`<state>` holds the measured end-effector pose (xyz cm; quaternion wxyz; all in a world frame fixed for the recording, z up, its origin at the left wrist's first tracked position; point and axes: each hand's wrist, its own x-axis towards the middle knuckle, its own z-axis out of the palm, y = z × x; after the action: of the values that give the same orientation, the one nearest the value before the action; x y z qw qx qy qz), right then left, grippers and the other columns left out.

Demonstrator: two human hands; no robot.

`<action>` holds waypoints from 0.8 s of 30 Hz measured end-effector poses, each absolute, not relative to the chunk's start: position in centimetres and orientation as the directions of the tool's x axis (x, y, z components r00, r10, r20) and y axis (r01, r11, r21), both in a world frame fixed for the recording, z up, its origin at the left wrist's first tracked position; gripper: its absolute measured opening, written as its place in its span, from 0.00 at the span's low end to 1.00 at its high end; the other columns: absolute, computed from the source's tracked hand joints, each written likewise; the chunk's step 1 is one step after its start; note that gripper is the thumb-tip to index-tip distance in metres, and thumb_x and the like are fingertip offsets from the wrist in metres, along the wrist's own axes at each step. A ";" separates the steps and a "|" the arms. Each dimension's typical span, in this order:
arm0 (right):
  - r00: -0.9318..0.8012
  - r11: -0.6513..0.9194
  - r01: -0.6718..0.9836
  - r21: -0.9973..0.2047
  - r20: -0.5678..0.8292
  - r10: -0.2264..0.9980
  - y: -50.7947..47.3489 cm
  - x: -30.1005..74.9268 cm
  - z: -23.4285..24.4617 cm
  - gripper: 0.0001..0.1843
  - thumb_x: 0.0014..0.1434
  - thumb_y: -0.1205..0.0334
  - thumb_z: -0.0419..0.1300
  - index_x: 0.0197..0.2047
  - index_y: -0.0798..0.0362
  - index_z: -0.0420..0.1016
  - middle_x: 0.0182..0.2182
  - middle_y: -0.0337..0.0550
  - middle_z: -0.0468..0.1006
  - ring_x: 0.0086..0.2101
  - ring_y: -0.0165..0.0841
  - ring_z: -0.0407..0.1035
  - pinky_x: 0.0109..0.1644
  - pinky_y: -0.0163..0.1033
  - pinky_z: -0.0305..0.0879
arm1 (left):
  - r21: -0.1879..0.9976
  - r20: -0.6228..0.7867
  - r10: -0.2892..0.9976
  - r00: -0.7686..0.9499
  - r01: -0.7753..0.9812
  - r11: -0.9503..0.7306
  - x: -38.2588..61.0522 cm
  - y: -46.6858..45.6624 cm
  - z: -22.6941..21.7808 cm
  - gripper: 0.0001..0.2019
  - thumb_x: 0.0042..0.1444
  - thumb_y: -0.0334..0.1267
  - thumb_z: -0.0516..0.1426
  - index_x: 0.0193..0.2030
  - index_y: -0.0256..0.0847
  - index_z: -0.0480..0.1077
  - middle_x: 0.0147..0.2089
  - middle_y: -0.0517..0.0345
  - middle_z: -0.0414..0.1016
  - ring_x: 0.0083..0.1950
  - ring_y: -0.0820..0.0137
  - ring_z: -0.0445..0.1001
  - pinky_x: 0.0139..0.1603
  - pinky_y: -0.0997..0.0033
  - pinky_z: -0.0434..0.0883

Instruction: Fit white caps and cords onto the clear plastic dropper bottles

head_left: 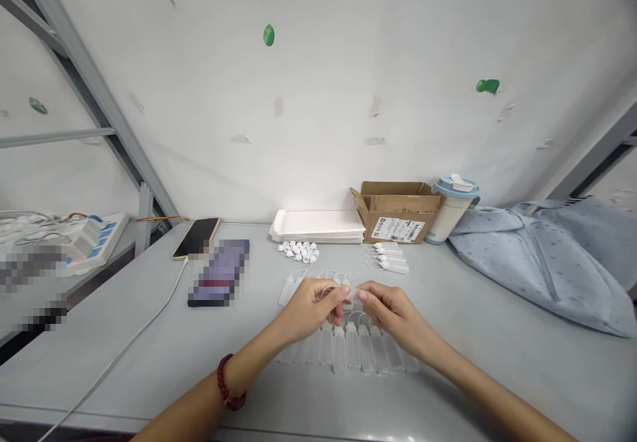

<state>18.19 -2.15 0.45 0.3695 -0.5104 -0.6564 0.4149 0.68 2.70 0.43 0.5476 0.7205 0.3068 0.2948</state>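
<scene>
My left hand (314,304) is closed in a pinch, with a thin looped white cord (326,291) in its fingers. Facing it, my right hand (391,310) pinches a small clear piece (354,296); the fingers cover most of it, so its kind is unclear. Below both hands lies a row of small translucent plastic bottles (339,349), several with cord loops at their necks. More clear bottles (288,289) with cords lie behind my left hand, partly hidden. Small white caps (301,251) are heaped farther back.
Several white-capped bottles (391,259) lie before an open cardboard box (398,210). Beside it are a stack of white packets (318,226), a lidded cup (450,213) and a grey-blue cloth bag (537,263). Leftward lie a phone (199,236), a purple packet (219,273) and a white cable (144,329).
</scene>
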 end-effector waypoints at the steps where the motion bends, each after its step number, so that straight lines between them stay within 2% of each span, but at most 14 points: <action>1: -0.213 0.181 0.427 -0.886 0.097 0.972 -2.3 18.2 0.6 0.20 0.61 0.47 0.46 0.29 0.54 0.65 0.18 0.32 0.54 0.19 0.25 0.49 0.23 0.32 0.48 | 0.970 0.082 0.770 0.632 0.128 -0.208 0.7 2.7 0.5 0.22 0.58 0.49 0.49 0.20 0.36 0.65 0.18 0.61 0.65 0.22 0.74 0.68 0.25 0.77 0.63; 6: -0.299 0.431 0.679 -0.594 0.312 0.902 -2.5 18.4 0.1 0.16 0.63 0.53 0.47 0.42 0.55 0.68 0.23 0.40 0.68 0.22 0.30 0.59 0.27 0.35 0.55 | 0.974 0.075 0.786 0.613 0.124 -0.190 0.8 2.7 0.5 0.25 0.59 0.50 0.48 0.15 0.37 0.60 0.13 0.63 0.60 0.20 0.76 0.64 0.34 0.74 0.67; 8: -0.346 0.489 0.715 -0.500 0.355 0.869 -2.4 18.5 -0.4 0.16 0.64 0.55 0.45 0.44 0.56 0.67 0.26 0.44 0.70 0.24 0.31 0.62 0.28 0.35 0.56 | 0.974 0.053 0.796 0.602 0.144 -0.174 0.8 2.7 0.3 0.24 0.58 0.50 0.48 0.16 0.37 0.60 0.13 0.64 0.59 0.20 0.75 0.64 0.29 0.76 0.65; 10: -0.369 0.517 0.717 -0.467 0.375 0.850 -2.3 18.6 -0.6 0.16 0.65 0.57 0.43 0.44 0.56 0.66 0.28 0.45 0.71 0.25 0.32 0.63 0.28 0.36 0.57 | 0.972 0.034 0.799 0.600 0.165 -0.165 0.7 2.8 0.1 0.23 0.57 0.51 0.49 0.18 0.37 0.62 0.14 0.64 0.60 0.18 0.76 0.63 0.23 0.77 0.62; 12: -0.363 0.521 0.700 -0.489 0.384 0.849 -2.3 18.6 -0.3 0.16 0.65 0.57 0.42 0.43 0.55 0.66 0.28 0.45 0.70 0.25 0.32 0.63 0.29 0.35 0.58 | 0.970 0.036 0.791 0.611 0.167 -0.174 0.6 2.7 0.0 0.22 0.57 0.50 0.50 0.18 0.36 0.63 0.14 0.64 0.60 0.18 0.76 0.62 0.23 0.77 0.62; 16: -0.351 0.479 0.629 -0.613 0.327 0.878 -2.4 18.4 0.9 0.18 0.65 0.56 0.41 0.35 0.54 0.67 0.24 0.41 0.68 0.24 0.30 0.61 0.30 0.34 0.57 | 0.968 0.067 0.772 0.632 0.148 -0.204 0.6 2.6 -0.1 0.21 0.57 0.48 0.51 0.18 0.37 0.60 0.16 0.64 0.60 0.20 0.77 0.63 0.29 0.76 0.65; 19: -0.331 0.403 0.571 -0.716 0.248 0.910 -2.3 18.5 1.1 0.20 0.65 0.54 0.41 0.29 0.54 0.66 0.21 0.36 0.62 0.22 0.27 0.56 0.28 0.33 0.53 | 0.947 0.078 0.760 0.645 0.190 -0.259 0.7 2.5 0.1 0.19 0.58 0.46 0.50 0.20 0.37 0.60 0.18 0.64 0.61 0.21 0.77 0.63 0.25 0.78 0.63; 24: -0.229 0.161 0.415 -0.895 0.068 0.971 -1.6 18.8 0.2 0.25 0.61 0.44 0.42 0.19 0.52 0.50 0.17 0.31 0.48 0.18 0.24 0.45 0.21 0.31 0.46 | 0.811 0.202 0.730 0.652 0.307 -0.499 1.0 1.9 0.3 0.19 0.59 0.42 0.49 0.18 0.37 0.59 0.18 0.63 0.63 0.22 0.77 0.63 0.26 0.78 0.60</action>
<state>18.82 -1.58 0.15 0.3505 -0.5124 -0.6764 0.3962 1.05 1.90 0.28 0.3887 0.8216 0.3156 0.2724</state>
